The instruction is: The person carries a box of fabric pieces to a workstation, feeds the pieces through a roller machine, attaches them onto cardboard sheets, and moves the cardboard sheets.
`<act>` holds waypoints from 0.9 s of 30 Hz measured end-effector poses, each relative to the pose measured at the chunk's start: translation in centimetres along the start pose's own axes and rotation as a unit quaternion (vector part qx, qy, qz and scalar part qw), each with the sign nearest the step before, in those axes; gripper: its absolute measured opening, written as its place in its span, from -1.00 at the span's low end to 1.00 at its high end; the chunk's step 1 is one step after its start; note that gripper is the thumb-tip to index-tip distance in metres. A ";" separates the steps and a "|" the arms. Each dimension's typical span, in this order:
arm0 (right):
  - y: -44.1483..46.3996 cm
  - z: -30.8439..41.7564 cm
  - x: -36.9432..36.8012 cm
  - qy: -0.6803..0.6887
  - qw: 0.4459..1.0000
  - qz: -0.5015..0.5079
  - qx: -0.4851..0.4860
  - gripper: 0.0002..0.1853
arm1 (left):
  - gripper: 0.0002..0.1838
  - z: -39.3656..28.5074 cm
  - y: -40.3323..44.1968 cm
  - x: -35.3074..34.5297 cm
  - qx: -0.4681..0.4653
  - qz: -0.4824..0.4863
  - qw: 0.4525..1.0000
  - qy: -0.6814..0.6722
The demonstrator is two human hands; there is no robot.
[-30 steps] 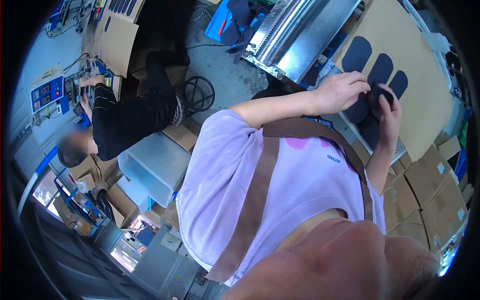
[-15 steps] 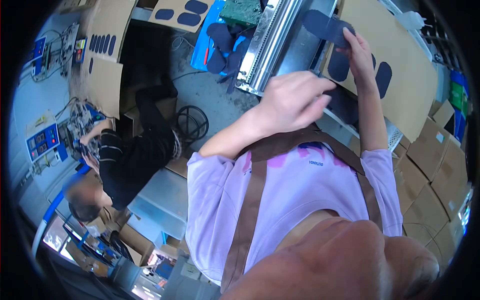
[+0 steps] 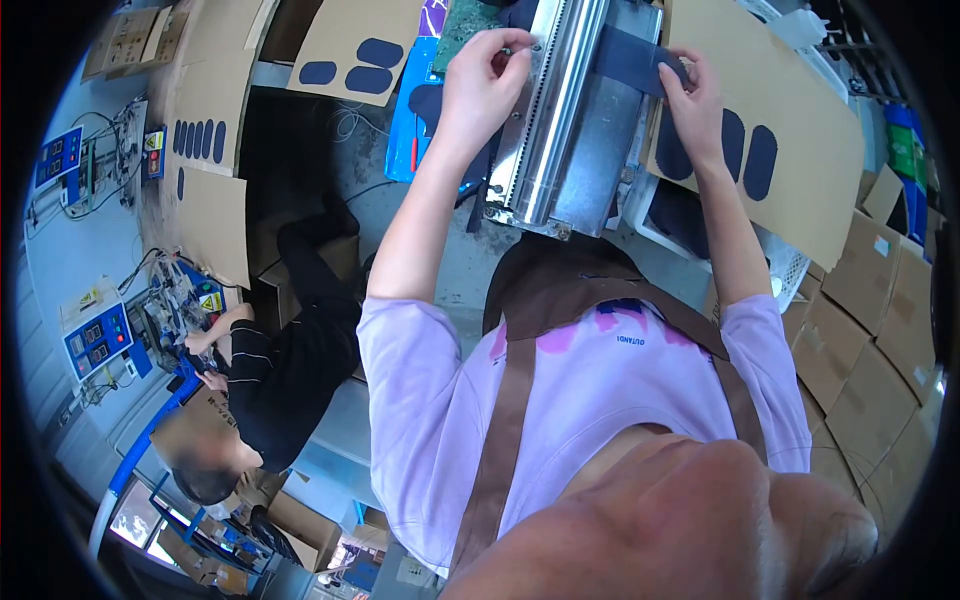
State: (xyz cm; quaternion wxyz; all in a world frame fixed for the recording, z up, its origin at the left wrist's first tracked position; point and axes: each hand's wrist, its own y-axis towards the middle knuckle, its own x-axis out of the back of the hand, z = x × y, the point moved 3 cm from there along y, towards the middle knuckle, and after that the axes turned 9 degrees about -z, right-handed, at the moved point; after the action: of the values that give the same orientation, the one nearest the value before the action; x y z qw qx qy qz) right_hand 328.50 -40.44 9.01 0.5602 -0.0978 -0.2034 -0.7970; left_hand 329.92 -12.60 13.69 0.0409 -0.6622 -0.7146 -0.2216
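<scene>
My right hand (image 3: pixel 694 105) is closed on the right end of a dark navy fabric piece (image 3: pixel 630 62), thumb on top. The piece lies across the metal plate of a roller machine (image 3: pixel 565 110), its left end at the shiny roller. My left hand (image 3: pixel 482 88) is at the machine's left side, thumb and fingers curled close together by the toothed metal edge. Whatever is between those fingertips, if anything, is hidden. More dark rounded pieces (image 3: pixel 760 162) lie on the cardboard sheet (image 3: pixel 810 190) at the right, near my right hand.
A blue tray (image 3: pixel 402 140) with dark pieces and a red tool is left of the machine. Another cardboard sheet (image 3: pixel 330 40) bears dark ovals. A co-worker in black (image 3: pixel 300 370) works at the left. Cartons (image 3: pixel 870 320) are stacked at the right. A white basket (image 3: pixel 785 265) stands below the sheet.
My left hand has moved up from in front of my chest to the machine's left side. My right hand has brought the fabric piece flatter against the plate and roller. The view has shifted slightly.
</scene>
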 end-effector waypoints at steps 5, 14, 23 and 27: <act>0.0 2.2 -1.2 -0.089 0.994 -0.017 0.066 -0.85 | -0.81 2.3 2.8 -2.4 -0.057 0.023 0.997 0.038; 0.7 3.3 -3.4 -0.164 0.946 -0.035 0.277 -0.89 | -0.68 3.6 4.2 -3.6 -0.056 0.044 0.984 0.162; 0.6 4.9 -3.6 -0.108 0.969 0.043 0.217 -0.76 | -0.67 4.2 5.1 -3.8 0.075 0.076 0.994 0.029; -0.6 6.1 -2.5 -0.106 0.979 0.004 0.176 -0.76 | -0.73 3.9 5.1 -3.1 0.167 0.078 0.982 -0.045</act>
State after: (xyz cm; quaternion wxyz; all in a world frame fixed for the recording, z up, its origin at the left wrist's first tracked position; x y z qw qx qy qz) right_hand 328.39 -35.47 13.42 0.5466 -0.0826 -0.3983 -0.7319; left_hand 336.17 -13.90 10.41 0.1353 -0.7089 -0.6891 -0.0654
